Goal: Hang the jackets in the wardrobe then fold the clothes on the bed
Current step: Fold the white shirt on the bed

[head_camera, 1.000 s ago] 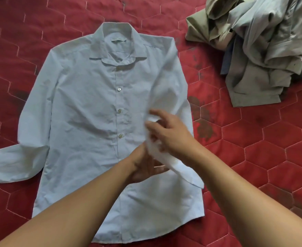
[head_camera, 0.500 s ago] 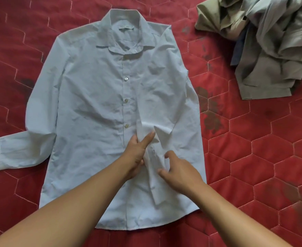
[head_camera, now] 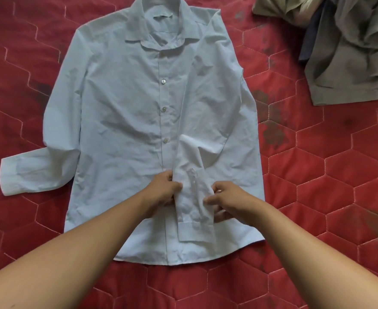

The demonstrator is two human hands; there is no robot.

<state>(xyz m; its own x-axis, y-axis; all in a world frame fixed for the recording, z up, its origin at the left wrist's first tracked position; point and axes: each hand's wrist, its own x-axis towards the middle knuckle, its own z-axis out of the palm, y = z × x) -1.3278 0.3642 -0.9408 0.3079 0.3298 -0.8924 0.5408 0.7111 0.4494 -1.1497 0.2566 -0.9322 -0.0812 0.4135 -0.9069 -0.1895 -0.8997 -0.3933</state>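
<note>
On the bed (head_camera: 317, 197), one shirt (head_camera: 127, 119): pale blue-white, long-sleeved, buttoned, laid flat and face up. Its long axis runs straight away from the person, with the collar (head_camera: 161, 21) at the far end and the hem at the near end. Its folded sleeve (head_camera: 205, 97), on the person's right: brought in over the shirt front, running from the shoulder down beside the button placket, roughly parallel to the long axis. The cuff (head_camera: 197, 230) points toward the person and lies just short of the hem. Its other sleeve (head_camera: 34, 172), on the person's left: runs down beside the body, then bends at the elbow and turns outward, its end pointing away from the shirt and lying on the bed. The left hand (head_camera: 164, 188): fingers curled, gripping the folded sleeve's left edge above the cuff. The right hand (head_camera: 225, 199): thumb and fingers pinching the same sleeve's right edge, opposite the left hand. Bed surface: red, quilted in hexagons, with dark blotches. One pile (head_camera: 344, 52): crumpled grey and khaki clothes with a bit of dark blue, at the far right, apart from the shirt.
</note>
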